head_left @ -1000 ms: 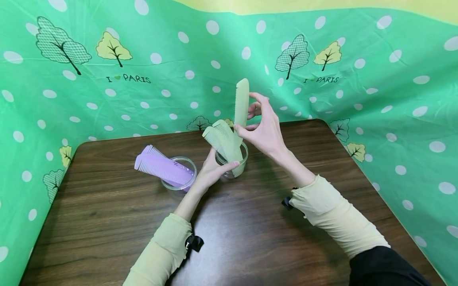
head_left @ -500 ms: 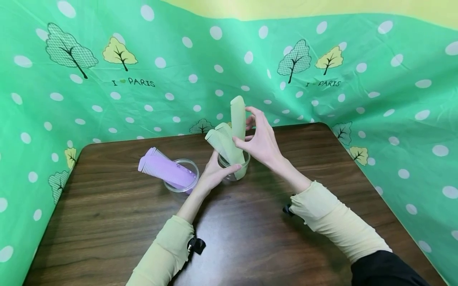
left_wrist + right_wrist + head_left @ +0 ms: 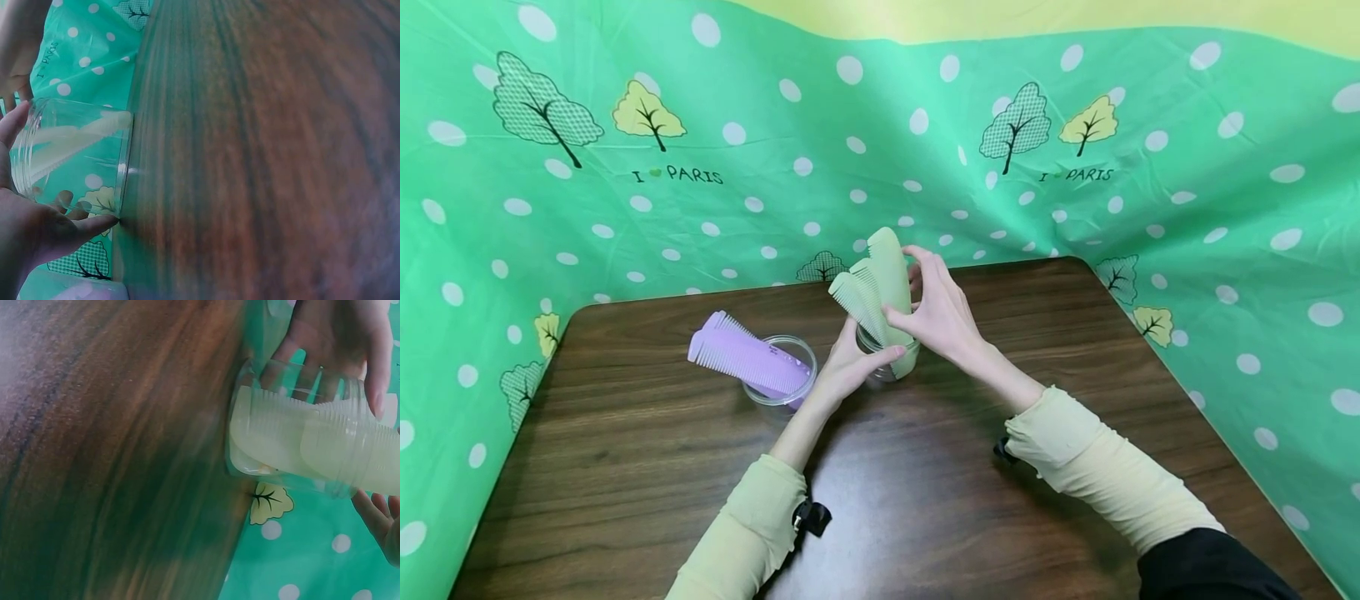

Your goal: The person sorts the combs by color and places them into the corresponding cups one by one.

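Observation:
My left hand (image 3: 850, 362) grips a clear plastic jar (image 3: 106, 156), with the thumb over its near rim and the fingers along its side. Several pale green combs (image 3: 861, 292) lean to the left out of this jar, teeth showing. Between the thumb and fingers of my right hand (image 3: 940, 308) is another pale green comb (image 3: 889, 271), more upright, its lower end down inside the jar. Through the jar's wall in the right wrist view, the green combs (image 3: 275, 431) overlap and reach close to the bottom.
Left of my left hand stands a second clear jar (image 3: 810, 358), where purple combs (image 3: 745, 358) lean out to the left. Both jars are on a dark wood table (image 3: 647, 467). A green dotted cloth (image 3: 760, 158) hangs behind the table and along its sides.
My right hand has come down and slightly left, lowering its green comb deeper into the jar beside the other green ones. My left hand stays on the jar.

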Motion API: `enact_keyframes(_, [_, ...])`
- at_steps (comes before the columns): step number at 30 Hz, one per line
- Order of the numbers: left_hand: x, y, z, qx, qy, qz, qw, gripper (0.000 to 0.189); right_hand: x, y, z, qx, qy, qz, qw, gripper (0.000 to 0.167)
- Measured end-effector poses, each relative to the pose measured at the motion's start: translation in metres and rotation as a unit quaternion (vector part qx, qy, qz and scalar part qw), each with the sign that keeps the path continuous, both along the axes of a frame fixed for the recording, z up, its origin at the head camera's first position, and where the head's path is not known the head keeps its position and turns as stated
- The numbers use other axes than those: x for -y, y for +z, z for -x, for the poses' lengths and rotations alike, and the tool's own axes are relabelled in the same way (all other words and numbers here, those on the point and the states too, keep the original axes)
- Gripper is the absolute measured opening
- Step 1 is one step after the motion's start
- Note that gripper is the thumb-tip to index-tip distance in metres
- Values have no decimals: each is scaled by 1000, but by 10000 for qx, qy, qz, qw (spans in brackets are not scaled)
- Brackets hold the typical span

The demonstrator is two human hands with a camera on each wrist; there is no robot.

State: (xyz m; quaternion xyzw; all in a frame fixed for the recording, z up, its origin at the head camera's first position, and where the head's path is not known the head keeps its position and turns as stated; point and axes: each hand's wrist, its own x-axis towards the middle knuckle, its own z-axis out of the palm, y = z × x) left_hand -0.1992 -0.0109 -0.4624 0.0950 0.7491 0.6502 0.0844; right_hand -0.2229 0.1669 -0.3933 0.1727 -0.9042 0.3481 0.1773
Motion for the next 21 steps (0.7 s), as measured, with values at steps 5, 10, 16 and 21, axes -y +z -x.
enact_keyframes(5, [1,-1,1,27,0,76,10000,88,1,-1,-1,10,-102,-285,9995,80])
enact_keyframes(10, [1,-1,0,62,15,114,9999,90,3,-3,0,61,-234,-531,9983,81])
enact_keyframes(16, [1,-1,0,67,-14,103,9999,90,2,-8,1,220,-343,-936,9948,81])
enact_keyframes(21, [1,-1,1,75,8,150,9999,88,-1,-11,1,274,-370,-1029,9936,84])
